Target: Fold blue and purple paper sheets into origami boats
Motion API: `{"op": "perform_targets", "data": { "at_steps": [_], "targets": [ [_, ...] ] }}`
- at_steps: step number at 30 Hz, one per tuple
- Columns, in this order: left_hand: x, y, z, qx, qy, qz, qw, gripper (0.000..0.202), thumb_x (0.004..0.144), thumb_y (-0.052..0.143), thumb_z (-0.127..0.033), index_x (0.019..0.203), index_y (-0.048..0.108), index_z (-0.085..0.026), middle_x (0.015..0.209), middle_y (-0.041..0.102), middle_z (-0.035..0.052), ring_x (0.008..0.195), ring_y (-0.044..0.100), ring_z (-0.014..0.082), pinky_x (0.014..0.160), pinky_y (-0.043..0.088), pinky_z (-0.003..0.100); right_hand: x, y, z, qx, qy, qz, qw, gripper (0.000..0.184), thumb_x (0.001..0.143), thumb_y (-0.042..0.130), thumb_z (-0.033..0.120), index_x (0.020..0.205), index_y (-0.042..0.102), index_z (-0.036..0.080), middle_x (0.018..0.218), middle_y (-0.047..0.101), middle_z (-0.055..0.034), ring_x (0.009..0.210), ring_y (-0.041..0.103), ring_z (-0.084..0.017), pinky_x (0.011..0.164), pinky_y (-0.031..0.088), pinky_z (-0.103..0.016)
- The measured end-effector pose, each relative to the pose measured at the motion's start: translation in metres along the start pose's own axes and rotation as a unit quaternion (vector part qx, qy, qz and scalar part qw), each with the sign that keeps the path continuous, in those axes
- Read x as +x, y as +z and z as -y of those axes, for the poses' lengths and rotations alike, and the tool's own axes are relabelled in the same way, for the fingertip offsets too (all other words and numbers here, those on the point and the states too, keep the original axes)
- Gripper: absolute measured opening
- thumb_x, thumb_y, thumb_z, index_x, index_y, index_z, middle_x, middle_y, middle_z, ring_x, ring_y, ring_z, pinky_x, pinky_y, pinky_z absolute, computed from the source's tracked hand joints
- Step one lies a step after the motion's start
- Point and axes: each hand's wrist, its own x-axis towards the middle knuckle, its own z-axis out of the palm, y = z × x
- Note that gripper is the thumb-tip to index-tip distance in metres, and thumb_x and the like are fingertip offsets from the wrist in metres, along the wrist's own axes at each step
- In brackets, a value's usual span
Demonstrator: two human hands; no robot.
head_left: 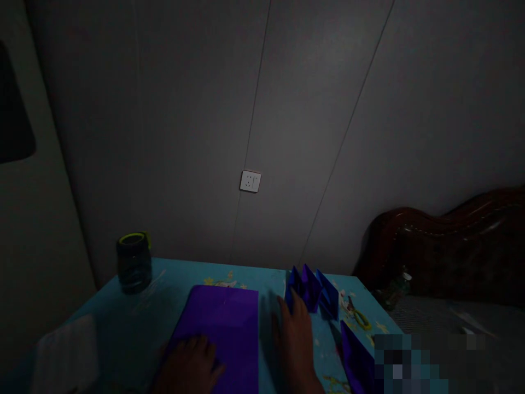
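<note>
A sheet of purple paper lies flat on the blue flowered table. On its lower left part rests my left hand, fingers lying on the paper. My right hand is to the right of the sheet, above the table, with its fingers apart and stretched forward. Just beyond its fingertips stand several folded blue and purple paper pieces; I cannot tell whether the fingers touch them. Another folded purple paper stands at the lower right, apart from my right hand.
Scissors with yellow-green handles lie on the right of the table. A dark jar stands at the back left. A whitish sheet lies at the left edge. Behind is a wall with a socket; a brown headboard is at right.
</note>
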Motion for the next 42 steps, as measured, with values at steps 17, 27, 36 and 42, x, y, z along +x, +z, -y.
{"op": "perform_targets", "data": {
  "at_steps": [17, 27, 36, 42],
  "targets": [
    [0.043, 0.020, 0.000, -0.434, -0.024, -0.128, 0.891, 0.044, 0.090, 0.050, -0.029, 0.134, 0.049, -0.030, 0.135, 0.059, 0.0060, 0.124, 0.056, 0.0217, 0.106, 0.045, 0.040, -0.008, 0.000, 0.020, 0.206, -0.112, -0.069, 0.970, 0.024, 0.092, 0.053, 0.019, 0.109, 0.068, 0.022, 0.125, 0.061, -0.0125, 0.114, 0.059, -0.026, 0.092, 0.053, -0.043],
    [0.048, 0.025, -0.001, -0.613, -0.159, -0.162, 0.757, 0.017, 0.086, 0.053, -0.035, 0.098, 0.051, -0.024, 0.094, 0.068, 0.0047, 0.089, 0.067, 0.0210, 0.081, 0.053, 0.034, -0.034, 0.004, 0.056, 0.315, -0.204, 0.054, 0.925, 0.026, 0.091, 0.054, 0.025, 0.112, 0.069, 0.028, 0.134, 0.056, -0.0093, 0.122, 0.054, -0.028, 0.095, 0.052, -0.045],
    [0.047, 0.018, -0.007, -0.591, -0.149, -0.138, 0.780, 0.026, 0.083, 0.054, -0.031, 0.107, 0.058, -0.022, 0.111, 0.068, 0.0104, 0.107, 0.064, 0.0231, 0.090, 0.051, 0.034, -0.025, 0.007, 0.050, 0.334, -0.008, 0.053, 0.941, 0.020, 0.093, 0.051, 0.027, 0.101, 0.069, 0.023, 0.121, 0.061, -0.0110, 0.112, 0.061, -0.023, 0.094, 0.052, -0.035],
    [0.042, 0.018, -0.012, -0.496, -0.107, -0.128, 0.852, 0.032, 0.080, 0.061, -0.035, 0.109, 0.056, -0.021, 0.104, 0.069, 0.0083, 0.094, 0.067, 0.0244, 0.085, 0.053, 0.040, -0.025, 0.003, 0.058, 0.388, -0.012, 0.095, 0.917, 0.022, 0.090, 0.052, 0.021, 0.107, 0.066, 0.022, 0.105, 0.069, -0.0085, 0.098, 0.066, -0.021, 0.088, 0.053, -0.032]
  ]
}}
